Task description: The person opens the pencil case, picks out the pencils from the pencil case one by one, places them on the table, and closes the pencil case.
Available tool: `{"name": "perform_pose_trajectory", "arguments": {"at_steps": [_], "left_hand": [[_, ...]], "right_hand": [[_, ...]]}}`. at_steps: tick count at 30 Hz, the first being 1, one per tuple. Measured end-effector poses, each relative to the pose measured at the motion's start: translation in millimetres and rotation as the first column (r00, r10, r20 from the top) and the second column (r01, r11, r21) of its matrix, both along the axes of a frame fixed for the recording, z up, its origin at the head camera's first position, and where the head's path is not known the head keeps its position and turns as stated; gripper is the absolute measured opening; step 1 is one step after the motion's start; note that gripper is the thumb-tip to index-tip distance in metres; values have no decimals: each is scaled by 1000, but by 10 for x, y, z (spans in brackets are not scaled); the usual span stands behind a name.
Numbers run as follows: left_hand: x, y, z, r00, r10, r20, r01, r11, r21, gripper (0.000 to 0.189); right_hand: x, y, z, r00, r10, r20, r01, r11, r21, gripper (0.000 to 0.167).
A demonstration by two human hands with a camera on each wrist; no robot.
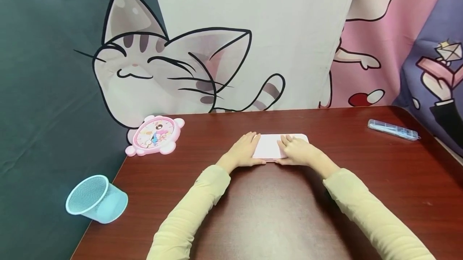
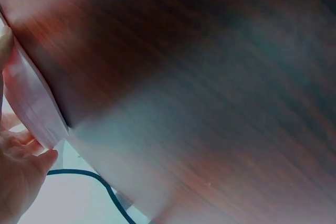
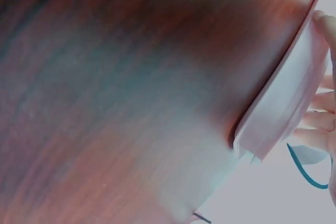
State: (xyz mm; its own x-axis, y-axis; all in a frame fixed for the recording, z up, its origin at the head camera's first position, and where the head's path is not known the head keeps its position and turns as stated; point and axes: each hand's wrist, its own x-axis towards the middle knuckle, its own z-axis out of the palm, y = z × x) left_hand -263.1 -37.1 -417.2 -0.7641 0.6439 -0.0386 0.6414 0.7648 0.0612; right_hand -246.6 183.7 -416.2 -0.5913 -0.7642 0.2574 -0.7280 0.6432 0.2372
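A flat, pale pink rectangular box [image 1: 268, 146] with rounded corners lies on the dark red-brown table, toward its far side. My left hand [image 1: 244, 151] grips its left end, fingers over the left edge and thumb along the near side. The right hand [image 1: 297, 151] holds the right part from above, fingers bent on the lid and thumb at the near edge. In the left wrist view the box's side [image 2: 37, 98] shows beside the left hand [image 2: 21, 177]. The right wrist view has the box [image 3: 286, 90] at the right, with fingers [image 3: 317, 120] around its end.
On the left stands a pink bear-shaped clock [image 1: 155, 134]. A light blue mesh pen holder [image 1: 112, 203] lies tipped near the left table edge. At the back right is a clear blue plastic case [image 1: 393, 130]. Cartoon-printed curtains [image 1: 296, 43] hang behind the table.
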Motion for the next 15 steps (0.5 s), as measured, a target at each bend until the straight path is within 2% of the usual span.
{"name": "perform_pose_trajectory", "arguments": {"at_steps": [2, 4, 6, 8, 12, 15], "left_hand": [[-1, 0, -5, 1000, -2, -6, 2, 1000, -2, 91], [-1, -2, -10, 1000, -2, -10, 2, 1000, -1, 91], [-1, -5, -15, 1000, -2, -15, 2, 1000, 1, 91], [-3, -9, -23, 1000, 1, -23, -1, 1000, 4, 91], [-6, -11, -22, 1000, -5, -26, 6, 1000, 24, 91], [-19, -7, -19, 999, -20, -32, 21, 999, 32, 91]], "right_hand": [[-4, -25, -22, 987, 82, -136, -82, 997, 9, 49], [-5, -54, -40, 956, 151, -252, -144, 988, 47, 42], [1, -84, -47, 923, 204, -325, -184, 979, 91, 38], [14, -111, -45, 903, 240, -356, -204, 970, 134, 34], [27, -130, -38, 890, 269, -369, -206, 958, 200, 30], [14, -124, -40, 876, 283, -390, -213, 954, 212, 28]]}}
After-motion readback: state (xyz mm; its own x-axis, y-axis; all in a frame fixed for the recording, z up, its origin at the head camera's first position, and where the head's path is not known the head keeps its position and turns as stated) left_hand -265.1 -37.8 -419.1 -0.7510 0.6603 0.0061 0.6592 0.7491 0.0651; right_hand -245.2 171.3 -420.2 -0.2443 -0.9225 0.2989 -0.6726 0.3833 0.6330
